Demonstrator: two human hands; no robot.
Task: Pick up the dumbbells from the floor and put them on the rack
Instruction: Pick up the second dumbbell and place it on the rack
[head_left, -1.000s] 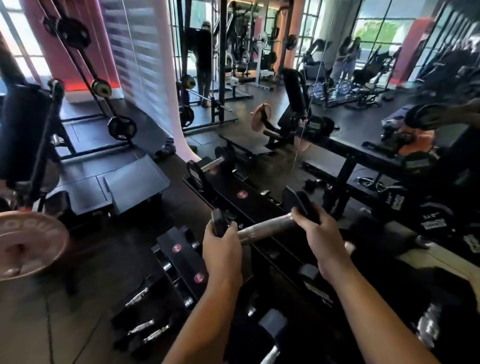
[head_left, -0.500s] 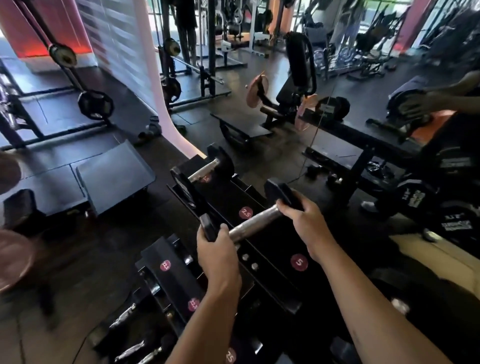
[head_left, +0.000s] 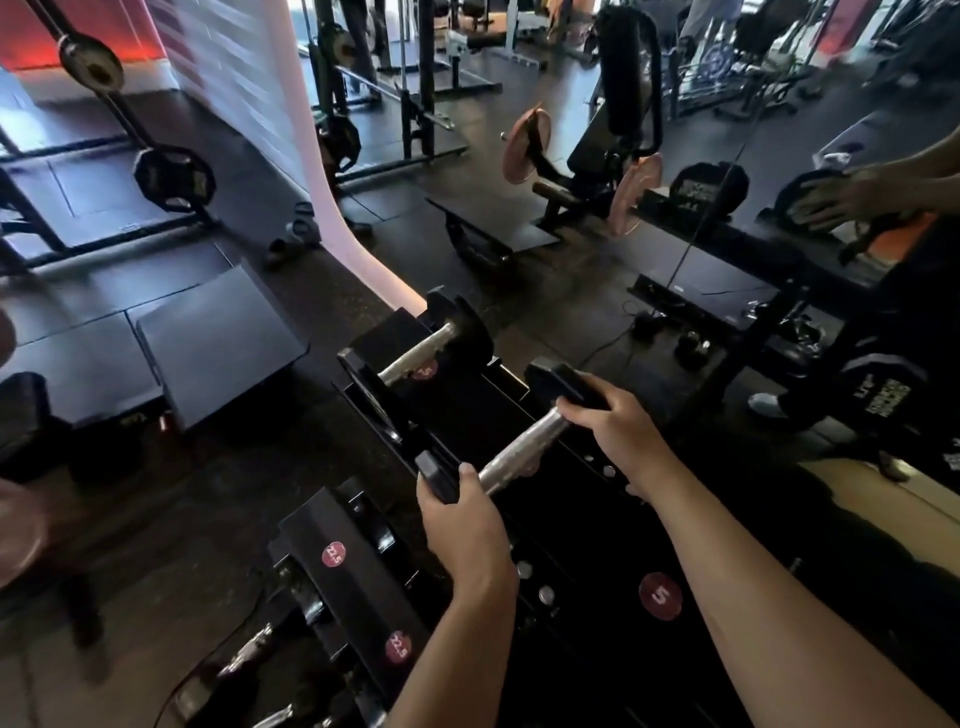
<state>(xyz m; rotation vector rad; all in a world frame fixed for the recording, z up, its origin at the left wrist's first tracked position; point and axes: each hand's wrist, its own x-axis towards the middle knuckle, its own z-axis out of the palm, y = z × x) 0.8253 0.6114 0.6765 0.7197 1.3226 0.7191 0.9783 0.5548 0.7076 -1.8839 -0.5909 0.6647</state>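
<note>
Head view, hands (head_left: 545, 467) gripping dumbbell (head_left: 519, 452), racked dumbbell (head_left: 421, 353) just beyond

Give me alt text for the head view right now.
Both hands grip one dumbbell over the black rack: left hand on its near head, right hand at its far end. Another dumbbell rests on the rack's far end.

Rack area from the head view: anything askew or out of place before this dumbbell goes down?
Nothing on the rack stands out. One dumbbell already sits in its slot at the far end. The held dumbbell is carried by its end weights, left hand and right hand, above the rack.
</note>
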